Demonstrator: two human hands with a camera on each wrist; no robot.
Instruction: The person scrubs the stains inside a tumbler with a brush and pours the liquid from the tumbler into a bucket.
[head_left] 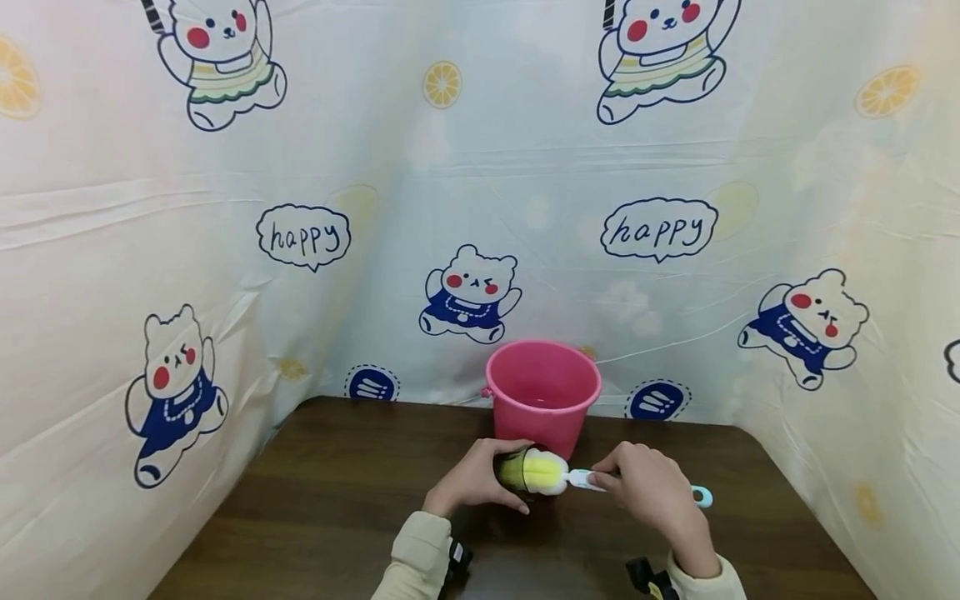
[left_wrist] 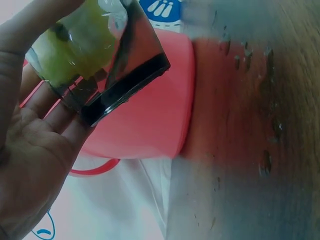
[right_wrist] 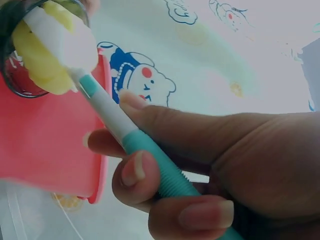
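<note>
In the head view my left hand (head_left: 480,479) grips a dark see-through cup (head_left: 512,472) tipped on its side, its mouth facing right. The left wrist view shows the cup's thick dark base (left_wrist: 127,90), with fingers and thumb wrapped round the wall. My right hand (head_left: 648,487) holds a sponge bottle brush by its teal and white handle (right_wrist: 157,167). The brush's yellow and white sponge head (right_wrist: 55,50) sits partly inside the cup's mouth. Through the cup wall the yellow sponge shows in the left wrist view.
A pink bucket (head_left: 543,417) stands at the back of the dark wooden table (head_left: 315,500), right behind the cup. Water drops (left_wrist: 270,100) lie on the tabletop near it. A patterned cloth (head_left: 540,183) with bears hangs behind and at both sides.
</note>
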